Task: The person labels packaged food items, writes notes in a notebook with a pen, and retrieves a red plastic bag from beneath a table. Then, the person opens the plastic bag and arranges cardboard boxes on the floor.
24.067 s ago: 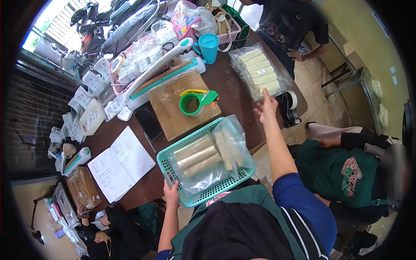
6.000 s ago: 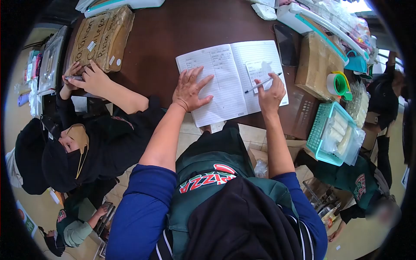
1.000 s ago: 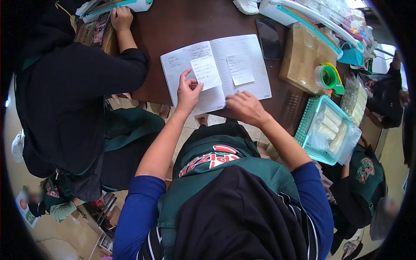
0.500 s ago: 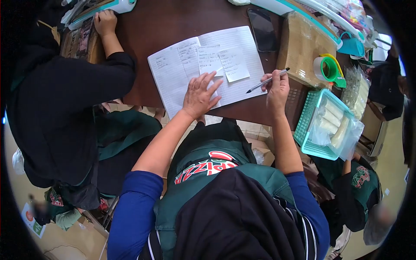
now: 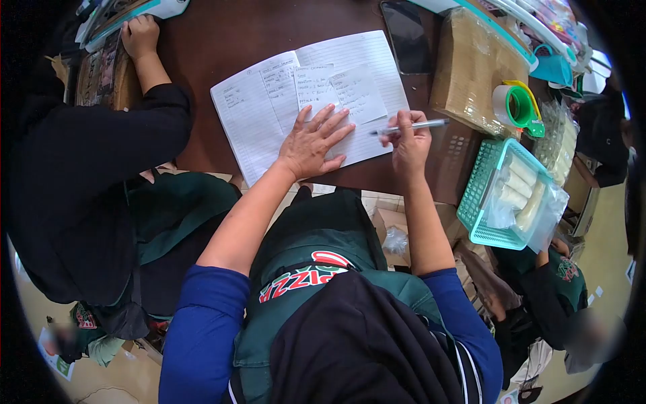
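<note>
An open lined notebook [image 5: 259, 128] with handwriting lies on the brown table. Two loose paper notes rest on it, a left note [image 5: 313, 84] and a right note [image 5: 367, 101], slightly overlapping. My left hand [image 5: 313, 141] lies flat on the notebook with fingers spread, the fingertips at the notes' lower edges. In my right hand [image 5: 409, 145] a pen [image 5: 427, 124] is pinched between thumb and fingers, its tip pointing left over the right page, apart from the notes. The pen tip is a little blurred.
Right of the notebook are a phone [image 5: 406, 37], a taped cardboard box [image 5: 471, 74], a green tape dispenser [image 5: 518, 108] and a turquoise basket [image 5: 481, 195] with wrapped white rolls. At left, a co-worker's hand [image 5: 140, 37] rests on a box. Other people stand around the table.
My right hand has moved left with the pen, which now lies more level and nearer the notes. My left hand has pressed flatter, and the right note sits closer against the left one.
</note>
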`<move>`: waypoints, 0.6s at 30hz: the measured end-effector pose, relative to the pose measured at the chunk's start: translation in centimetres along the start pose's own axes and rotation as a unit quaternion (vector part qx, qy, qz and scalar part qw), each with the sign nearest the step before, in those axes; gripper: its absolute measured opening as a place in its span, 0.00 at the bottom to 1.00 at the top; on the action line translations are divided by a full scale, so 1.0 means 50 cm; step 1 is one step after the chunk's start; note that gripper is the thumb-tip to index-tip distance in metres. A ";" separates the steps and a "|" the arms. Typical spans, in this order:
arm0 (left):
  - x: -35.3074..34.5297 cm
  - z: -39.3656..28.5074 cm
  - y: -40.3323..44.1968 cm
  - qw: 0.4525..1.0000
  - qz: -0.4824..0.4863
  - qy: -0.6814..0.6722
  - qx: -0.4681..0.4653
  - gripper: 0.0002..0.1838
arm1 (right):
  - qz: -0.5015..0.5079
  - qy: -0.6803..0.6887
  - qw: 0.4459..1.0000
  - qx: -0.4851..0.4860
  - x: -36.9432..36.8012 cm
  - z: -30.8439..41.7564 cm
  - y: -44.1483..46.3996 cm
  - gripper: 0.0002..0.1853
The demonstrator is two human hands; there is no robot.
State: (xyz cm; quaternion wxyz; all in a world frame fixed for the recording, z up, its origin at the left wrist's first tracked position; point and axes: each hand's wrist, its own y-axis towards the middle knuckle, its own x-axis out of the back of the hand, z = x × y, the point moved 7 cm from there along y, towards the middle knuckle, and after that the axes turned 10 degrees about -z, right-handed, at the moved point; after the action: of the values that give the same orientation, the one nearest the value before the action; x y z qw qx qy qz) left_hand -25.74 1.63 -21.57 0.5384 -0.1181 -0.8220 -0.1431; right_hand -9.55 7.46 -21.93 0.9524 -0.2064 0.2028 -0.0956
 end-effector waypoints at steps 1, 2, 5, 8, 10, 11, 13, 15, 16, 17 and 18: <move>0.003 0.001 0.002 1.000 -0.005 -0.002 0.000 0.31 | 0.002 -0.001 1.000 0.000 -0.016 -0.005 -0.006 0.07; 0.005 0.002 0.003 1.000 -0.006 -0.002 0.002 0.31 | -0.003 -0.023 0.999 0.024 -0.031 -0.004 -0.011 0.07; 0.006 0.003 0.005 1.000 -0.003 0.003 -0.002 0.30 | 0.011 -0.080 0.994 0.071 -0.036 -0.021 -0.018 0.06; 0.007 0.002 0.005 1.000 -0.021 -0.004 -0.007 0.28 | 0.027 -0.173 0.972 0.156 -0.029 -0.048 -0.021 0.08; 0.007 0.003 0.004 1.000 -0.018 -0.011 -0.002 0.30 | 0.030 -0.187 0.963 0.192 -0.032 -0.059 -0.017 0.09; 0.007 0.004 0.005 1.000 -0.017 -0.012 -0.002 0.30 | 0.033 -0.201 0.952 0.229 -0.036 -0.059 -0.019 0.09; 0.006 0.006 0.005 1.000 -0.009 -0.019 0.005 0.29 | 0.028 -0.219 0.940 0.260 -0.046 -0.047 -0.024 0.10; 0.008 0.006 0.006 1.000 -0.016 -0.020 0.003 0.28 | 0.026 -0.268 0.904 0.331 -0.059 -0.030 -0.035 0.11; 0.010 0.005 0.005 0.999 -0.023 -0.023 0.001 0.28 | 0.026 -0.269 0.905 0.329 -0.063 -0.029 -0.036 0.11; 0.009 0.005 0.005 0.999 -0.022 -0.023 0.001 0.28 | 0.020 -0.276 0.891 0.360 -0.068 -0.020 -0.040 0.11; 0.009 0.007 0.005 1.000 -0.022 -0.021 0.001 0.28 | 0.014 -0.284 0.876 0.390 -0.072 -0.014 -0.044 0.11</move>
State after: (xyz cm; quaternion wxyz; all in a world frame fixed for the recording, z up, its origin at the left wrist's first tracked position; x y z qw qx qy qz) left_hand -26.10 1.99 -21.27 0.5180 -0.1026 -0.8357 -0.1512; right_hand -13.31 6.18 -20.32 0.9736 0.1665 -0.1273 -0.0908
